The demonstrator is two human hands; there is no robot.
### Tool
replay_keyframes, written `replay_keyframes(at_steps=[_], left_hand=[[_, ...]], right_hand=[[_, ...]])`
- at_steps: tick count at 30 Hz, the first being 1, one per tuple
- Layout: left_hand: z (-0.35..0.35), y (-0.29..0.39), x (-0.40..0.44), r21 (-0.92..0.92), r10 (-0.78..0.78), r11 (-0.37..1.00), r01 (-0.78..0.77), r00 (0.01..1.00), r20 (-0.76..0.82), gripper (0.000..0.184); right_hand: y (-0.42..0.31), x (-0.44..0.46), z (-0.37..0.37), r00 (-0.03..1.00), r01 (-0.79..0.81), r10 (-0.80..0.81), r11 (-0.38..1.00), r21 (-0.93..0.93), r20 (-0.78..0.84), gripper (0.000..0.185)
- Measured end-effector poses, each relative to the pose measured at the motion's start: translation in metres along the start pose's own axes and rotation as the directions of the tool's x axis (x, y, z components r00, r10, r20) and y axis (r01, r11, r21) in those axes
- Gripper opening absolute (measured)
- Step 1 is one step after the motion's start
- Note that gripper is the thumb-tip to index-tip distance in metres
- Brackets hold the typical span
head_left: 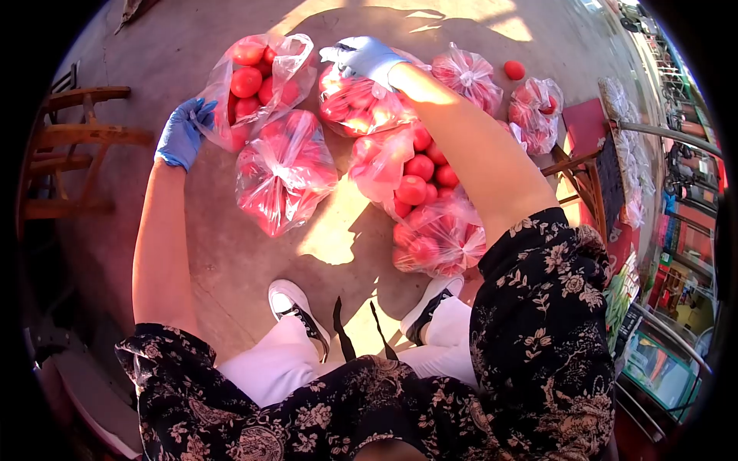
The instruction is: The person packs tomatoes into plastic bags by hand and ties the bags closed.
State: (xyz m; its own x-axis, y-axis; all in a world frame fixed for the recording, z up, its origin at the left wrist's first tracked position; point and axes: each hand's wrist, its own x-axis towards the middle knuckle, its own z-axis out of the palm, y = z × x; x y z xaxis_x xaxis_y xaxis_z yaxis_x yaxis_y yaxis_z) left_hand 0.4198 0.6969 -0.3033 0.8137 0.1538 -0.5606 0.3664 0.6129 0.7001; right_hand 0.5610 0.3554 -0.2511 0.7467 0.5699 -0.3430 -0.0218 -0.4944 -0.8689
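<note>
My left hand (184,134), in a blue glove, grips the left edge of an open plastic bag of tomatoes (246,82). The bag stands on the floor with its red tomatoes showing through the mouth. My right hand (365,60), also gloved, is at the top of another clear bag of tomatoes (357,104); its fingers are bent against the plastic, and bright light blurs their tips. Just below the open bag sits a knotted bag of tomatoes (284,173). Under my right forearm, a further bag lies open with loose-looking tomatoes (415,177) inside.
More tied bags stand nearby: one near my right shoe (434,303), one beyond my forearm (467,77), one farther right (536,115). A single tomato (514,70) lies on the concrete floor (223,223). Wooden stools (84,138) stand left; a chair (588,169) is right.
</note>
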Motion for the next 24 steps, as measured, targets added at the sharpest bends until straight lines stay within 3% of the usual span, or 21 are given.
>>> replay_keyframes(at_steps=[4, 5, 6, 8, 10, 11, 12, 13, 14, 15, 16, 18, 21, 24], left_hand=[[0.014, -0.003, -0.009, -0.029, 0.033, 0.999, -0.033, 0.999, -0.019, 0.02], [0.01, -0.002, -0.006, -0.03, 0.037, 0.999, -0.037, 0.999, -0.014, 0.02], [0.005, -0.001, -0.003, -0.032, 0.042, 0.999, -0.042, 0.999, -0.01, 0.021], [0.004, 0.0, -0.004, -0.042, 0.038, 0.998, -0.039, 0.999, -0.018, 0.022], [0.005, 0.0, -0.003, -0.042, 0.047, 0.998, -0.048, 0.999, -0.028, 0.023], [0.009, -0.002, -0.004, -0.049, 0.037, 0.998, -0.038, 0.999, -0.027, 0.024], [0.014, -0.005, -0.007, -0.056, 0.032, 0.998, -0.034, 0.999, -0.034, 0.024], [0.015, -0.004, -0.01, -0.064, 0.041, 0.997, -0.044, 0.998, -0.048, 0.025], [0.015, -0.004, -0.013, -0.063, 0.021, 0.998, -0.023, 0.999, -0.032, 0.026], [0.012, -0.009, -0.013, -0.11, 0.016, 0.994, -0.017, 1.0, -0.008, 0.027], [0.013, -0.011, -0.016, -0.134, 0.016, 0.991, -0.015, 1.0, 0.012, 0.025], [0.025, -0.014, -0.03, -0.185, 0.075, 0.98, -0.079, 0.997, -0.031, 0.023], [0.036, -0.012, -0.047, -0.195, 0.155, 0.967, -0.161, 0.987, -0.047, 0.025], [0.034, -0.012, -0.051, -0.217, 0.191, 0.958, -0.186, 0.982, 0.002, 0.025]], right_hand=[[-0.009, -0.039, -0.035, 0.999, -0.038, 0.037, 0.998, -0.056, -0.009, 0.027], [-0.006, -0.053, -0.046, 0.999, 0.04, -0.04, 0.999, 0.007, 0.021, 0.026], [-0.002, -0.069, -0.061, 0.995, 0.084, -0.078, 0.992, -0.098, 0.061, 0.027], [0.007, -0.097, -0.077, 0.986, 0.148, -0.14, 0.983, -0.104, 0.086, 0.028], [0.032, -0.12, -0.085, 0.972, 0.226, -0.195, 0.932, -0.283, 0.133, 0.026], [0.039, -0.137, -0.076, 0.996, -0.002, 0.009, 0.997, -0.077, 0.09, 0.024], [0.044, -0.151, -0.07, 0.99, -0.072, 0.082, 0.994, -0.087, 0.116, 0.023], [0.068, -0.159, -0.06, 0.983, -0.104, 0.121, 0.987, -0.12, 0.142, 0.023], [0.096, -0.171, -0.046, 0.998, 0.029, -0.015, 0.976, -0.216, 0.067, 0.027], [0.098, -0.183, -0.034, 0.998, 0.028, -0.003, 0.921, -0.388, 0.064, 0.031], [0.105, -0.189, -0.022, 0.989, -0.036, 0.116, 0.797, -0.603, 0.093, 0.045], [0.115, -0.203, 0.006, 0.984, -0.054, 0.164, 0.619, -0.784, 0.063, 0.066], [0.115, -0.211, 0.037, 0.953, -0.112, 0.301, 0.441, -0.891, 0.029, 0.082], [0.137, -0.213, 0.054, 0.979, -0.109, 0.203, 0.386, -0.916, -0.03, 0.083]])
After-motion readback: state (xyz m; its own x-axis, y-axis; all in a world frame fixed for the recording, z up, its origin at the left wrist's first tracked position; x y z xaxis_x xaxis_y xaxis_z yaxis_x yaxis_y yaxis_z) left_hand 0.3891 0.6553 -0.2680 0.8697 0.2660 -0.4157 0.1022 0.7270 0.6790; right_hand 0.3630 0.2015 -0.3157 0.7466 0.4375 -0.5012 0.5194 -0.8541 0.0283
